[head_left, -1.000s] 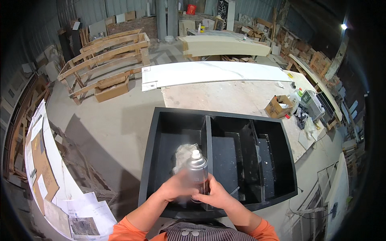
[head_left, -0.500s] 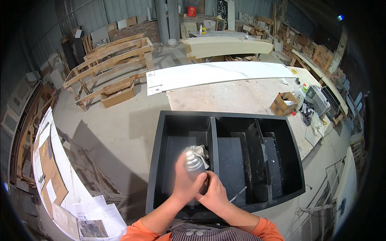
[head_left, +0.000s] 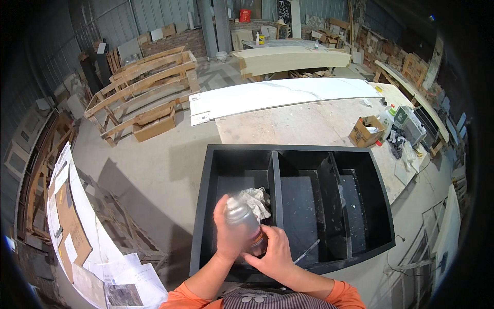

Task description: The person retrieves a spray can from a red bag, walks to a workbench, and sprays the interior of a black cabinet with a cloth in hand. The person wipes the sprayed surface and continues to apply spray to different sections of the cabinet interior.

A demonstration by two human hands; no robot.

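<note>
Holding a silvery can [head_left: 244, 220] in left grip [head_left: 225, 238] and right grip [head_left: 274, 252], toward the near left corner of a black box [head_left: 301, 206].

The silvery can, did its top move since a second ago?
Yes: the top of the silvery can has shifted left, farther from the black divider in this view.

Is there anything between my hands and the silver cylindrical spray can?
Nothing visible: the left hand and right hand both hold the silver cylindrical spray can directly. The crumpled white cloth shows behind it, in the black rectangular box's left compartment, not between hands and can.
</note>
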